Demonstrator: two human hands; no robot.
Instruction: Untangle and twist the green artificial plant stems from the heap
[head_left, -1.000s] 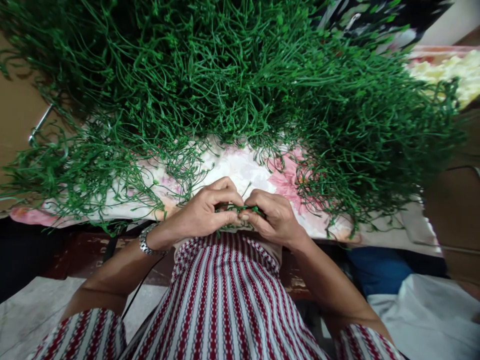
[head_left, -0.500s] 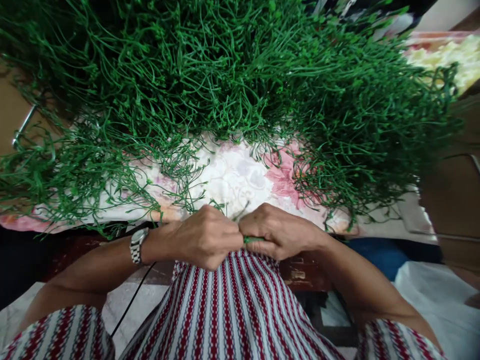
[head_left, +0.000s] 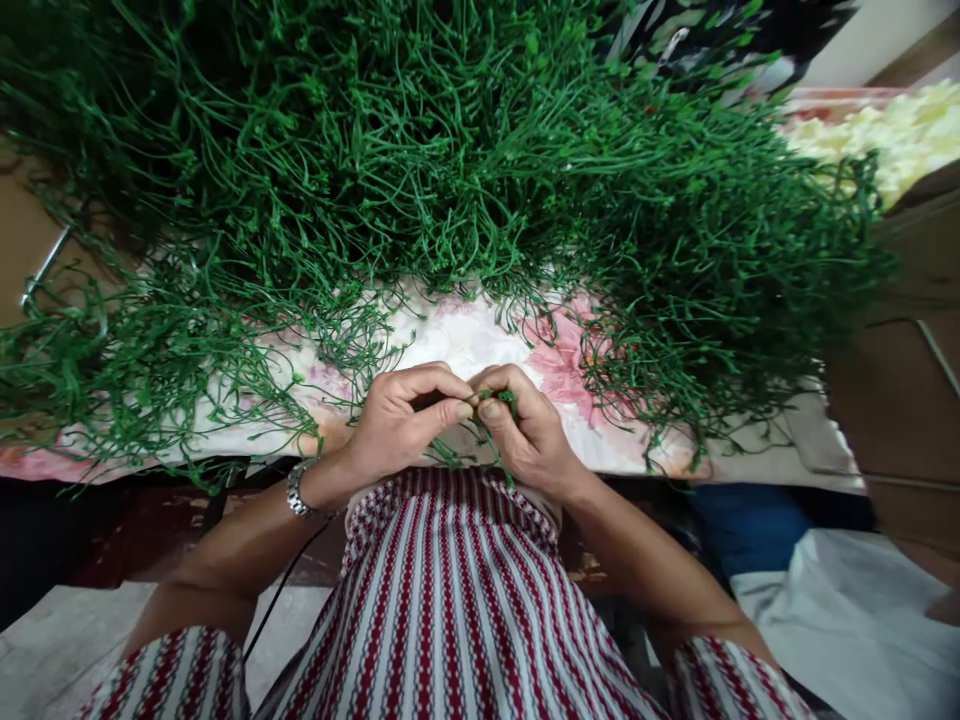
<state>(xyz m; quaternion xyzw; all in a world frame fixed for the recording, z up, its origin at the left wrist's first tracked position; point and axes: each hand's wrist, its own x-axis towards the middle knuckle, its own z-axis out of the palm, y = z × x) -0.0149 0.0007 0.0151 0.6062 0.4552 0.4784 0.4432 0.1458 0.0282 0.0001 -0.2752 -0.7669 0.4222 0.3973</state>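
Observation:
My left hand [head_left: 401, 420], a metal-banded watch [head_left: 298, 490] on its wrist, pinches a thin green stem between thumb and index finger. Its fingertips touch those of my right hand [head_left: 532, 435], which grips the same green stem [head_left: 501, 397] with thumb and curled fingers. A few thin sprigs dangle below the fingertips. Both hands are just over the front edge of the flowered tablecloth [head_left: 465, 335], close to my striped top. Beyond them lies a large heap of thin, branching green stems [head_left: 450, 160]; whether they are plastic or real I cannot tell.
A looser spread of green stems [head_left: 172, 370] covers the left of the cloth. Pale yellow petals [head_left: 885, 135] are heaped at the far right. Brown chairs or boards [head_left: 892, 400] stand at both ends. A white cloth or bag [head_left: 847, 610] is at the lower right.
Both hands have risen slightly, away from my body. They have turned from closed fists with knuckles up to fingertip pinches, so more of the green stem shows.

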